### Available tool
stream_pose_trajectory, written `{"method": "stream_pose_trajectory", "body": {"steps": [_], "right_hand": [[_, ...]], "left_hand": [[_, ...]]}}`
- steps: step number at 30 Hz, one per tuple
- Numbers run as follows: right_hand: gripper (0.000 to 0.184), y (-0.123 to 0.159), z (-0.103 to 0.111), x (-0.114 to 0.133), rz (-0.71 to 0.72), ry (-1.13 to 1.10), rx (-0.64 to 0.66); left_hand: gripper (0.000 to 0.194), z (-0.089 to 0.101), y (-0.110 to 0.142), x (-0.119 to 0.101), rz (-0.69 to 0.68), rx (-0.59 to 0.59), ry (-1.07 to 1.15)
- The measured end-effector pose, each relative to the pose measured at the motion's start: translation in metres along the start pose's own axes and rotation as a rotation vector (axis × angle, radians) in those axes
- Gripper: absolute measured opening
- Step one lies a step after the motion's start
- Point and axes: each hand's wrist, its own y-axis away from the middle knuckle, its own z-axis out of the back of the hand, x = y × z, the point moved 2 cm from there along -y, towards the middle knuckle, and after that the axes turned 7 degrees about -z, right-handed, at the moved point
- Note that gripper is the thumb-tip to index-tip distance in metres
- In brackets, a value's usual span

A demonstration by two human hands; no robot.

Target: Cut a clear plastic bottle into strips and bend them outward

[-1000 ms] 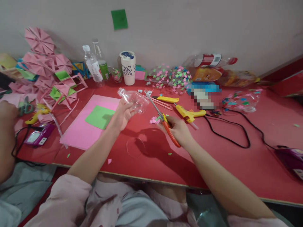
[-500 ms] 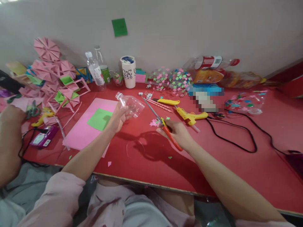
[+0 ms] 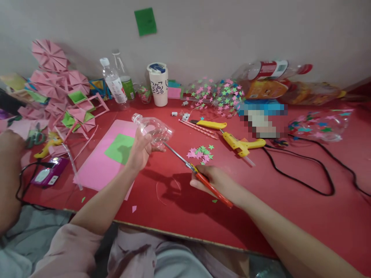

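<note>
My left hand (image 3: pixel 141 150) is closed round the clear top part of a plastic bottle (image 3: pixel 156 129), its neck tilted up to the left. In my right hand (image 3: pixel 216 180) is a pair of scissors (image 3: pixel 213 187) with red and yellow handles. The blades point up and left, and their tips are at the bottle's lower edge; I cannot tell whether they touch it. Beyond my right hand lies a small heap of pink and green paper stars (image 3: pixel 200 154). A green square (image 3: pixel 118 148) rests on pink paper (image 3: pixel 97 166) beside my left hand.
A yellow glue gun (image 3: pixel 242 144), a yellow utility knife (image 3: pixel 211 124) and striped straws (image 3: pixel 198 129) lie behind my right hand. A white cup (image 3: pixel 158 87) and bottles (image 3: pixel 114 83) stand by the wall. At left are pink paper shapes (image 3: pixel 59 83) and another person's arm (image 3: pixel 10 173).
The bottle part has shifted left and down in my left hand. My right hand has lowered the scissors, bringing their tips to the bottle's edge.
</note>
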Motion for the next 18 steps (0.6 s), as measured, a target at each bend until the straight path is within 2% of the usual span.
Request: {"method": "stream_pose_trajectory", "body": {"steps": [6, 18], "right_hand": [[0.061, -0.0024, -0.0035, -0.0096, 0.009, -0.107, 0.027], [0.062, 0.0011, -0.0026, -0.0042, 0.042, -0.138, 0.015]], "left_hand": [[0.082, 0.0014, 0.0005, -0.0008, -0.032, 0.012, -0.022], [0.085, -0.0003, 0.0018, -0.0007, -0.095, 0.032, -0.053]]}}
